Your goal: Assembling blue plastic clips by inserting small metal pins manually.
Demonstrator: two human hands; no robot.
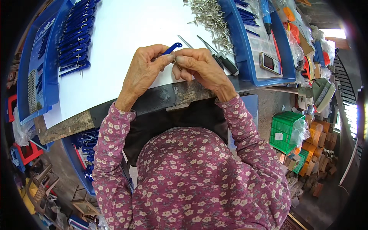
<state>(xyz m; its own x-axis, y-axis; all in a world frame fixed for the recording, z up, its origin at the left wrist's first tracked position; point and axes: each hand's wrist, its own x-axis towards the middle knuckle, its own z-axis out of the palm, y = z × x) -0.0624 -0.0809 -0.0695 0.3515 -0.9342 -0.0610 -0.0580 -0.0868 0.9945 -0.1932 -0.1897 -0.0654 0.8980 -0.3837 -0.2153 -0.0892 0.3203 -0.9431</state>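
Over a white-topped desk, near its front edge, my left hand grips a slim blue piece; my right hand pinches a small metal part just beside it.

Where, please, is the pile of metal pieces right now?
In the head view, the pile lies upper right of centre on the white surface, beside the right-hand blue tray, beyond the right hand.
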